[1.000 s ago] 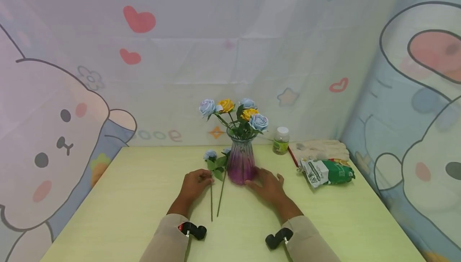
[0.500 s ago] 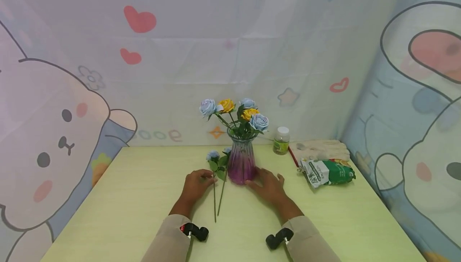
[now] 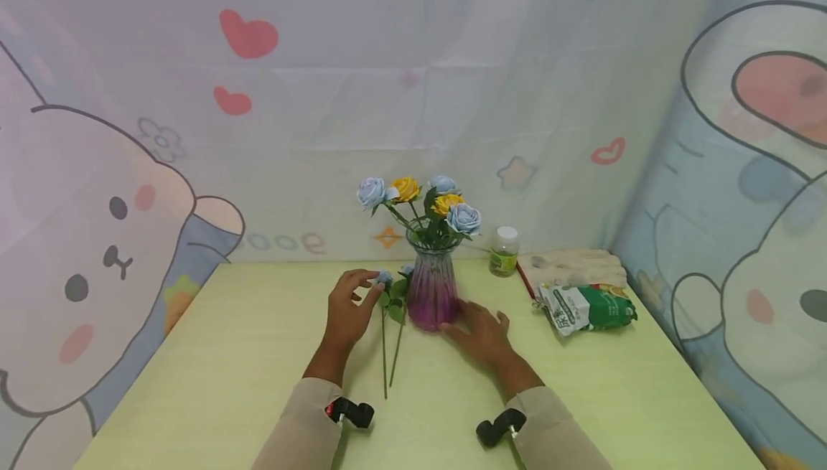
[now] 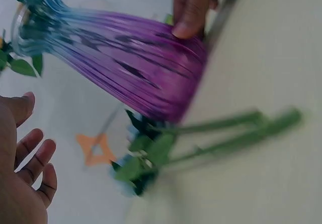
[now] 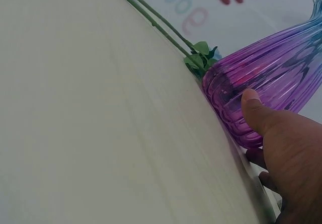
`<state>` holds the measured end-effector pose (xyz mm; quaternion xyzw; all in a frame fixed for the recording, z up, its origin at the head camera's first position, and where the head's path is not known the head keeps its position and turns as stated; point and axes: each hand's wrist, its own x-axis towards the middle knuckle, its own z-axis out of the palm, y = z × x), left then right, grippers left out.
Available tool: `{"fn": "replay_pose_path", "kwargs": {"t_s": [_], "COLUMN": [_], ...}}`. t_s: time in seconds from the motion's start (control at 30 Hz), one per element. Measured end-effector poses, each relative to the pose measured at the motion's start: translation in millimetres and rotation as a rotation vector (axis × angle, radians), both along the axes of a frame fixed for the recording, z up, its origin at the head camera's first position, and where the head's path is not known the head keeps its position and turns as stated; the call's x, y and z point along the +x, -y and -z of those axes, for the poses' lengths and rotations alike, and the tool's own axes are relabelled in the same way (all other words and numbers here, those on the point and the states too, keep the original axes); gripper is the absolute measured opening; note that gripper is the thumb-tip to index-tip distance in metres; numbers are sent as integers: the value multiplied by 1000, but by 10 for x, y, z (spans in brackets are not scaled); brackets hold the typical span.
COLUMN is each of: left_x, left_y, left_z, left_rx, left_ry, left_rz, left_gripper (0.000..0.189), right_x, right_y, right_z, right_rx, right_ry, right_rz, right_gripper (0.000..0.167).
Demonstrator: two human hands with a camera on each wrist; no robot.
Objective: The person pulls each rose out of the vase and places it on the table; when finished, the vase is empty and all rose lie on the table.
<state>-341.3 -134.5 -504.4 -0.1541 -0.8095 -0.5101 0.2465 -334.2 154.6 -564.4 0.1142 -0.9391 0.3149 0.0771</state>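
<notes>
A ribbed glass vase (image 3: pixel 431 294), blue at the neck and purple below, stands upright holding blue roses (image 3: pixel 464 219) and yellow roses (image 3: pixel 405 189). My right hand (image 3: pixel 481 334) grips its base, thumb on the near side and fingers around the far side. Left of the vase, two blue roses (image 3: pixel 384 278) with green leaves lie on the table, stems toward me. My left hand (image 3: pixel 347 312) is raised beside the left bloom. In the left wrist view, the left hand's fingers (image 4: pixel 31 156) are spread and loosely bent, with nothing between them.
Behind the vase to the right stands a small jar (image 3: pixel 505 253) with a white lid. Farther right lie a green and white packet (image 3: pixel 588 308), pale gloves (image 3: pixel 575 267) and a thin red stick (image 3: pixel 525 280). A printed curtain (image 3: pixel 336 118) hangs along the table's back edge.
My left hand first shifts the left rose slightly right, then lets go of its stem and moves up toward the bloom, fingers opening. The right hand stays at the vase's base.
</notes>
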Motion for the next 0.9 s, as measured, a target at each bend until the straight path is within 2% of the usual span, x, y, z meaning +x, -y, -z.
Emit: {"fn": "replay_pose_path", "kwargs": {"t_s": [0.27, 0.43, 0.6, 0.73, 0.9], "left_x": [24, 12, -21, -16, -45], "left_y": [-167, -312, -459, -551, -638], "left_z": [-483, -697, -784, -801, -796], "left_rx": [91, 109, 101, 105, 113], "left_ry": [-5, 9, 33, 45, 102], "left_rz": [159, 217, 251, 239, 224], "left_gripper": [38, 41, 48, 52, 54], "right_x": [13, 22, 24, 28, 14], "right_y": [-3, 0, -2, 2, 1], "right_z": [8, -1, -9, -9, 0], "right_rx": [6, -5, 3, -5, -2], "right_ry": [-10, -24, -14, -13, -16], "right_rz": [13, 6, 11, 8, 7], "right_gripper": [75, 73, 73, 73, 74]}}
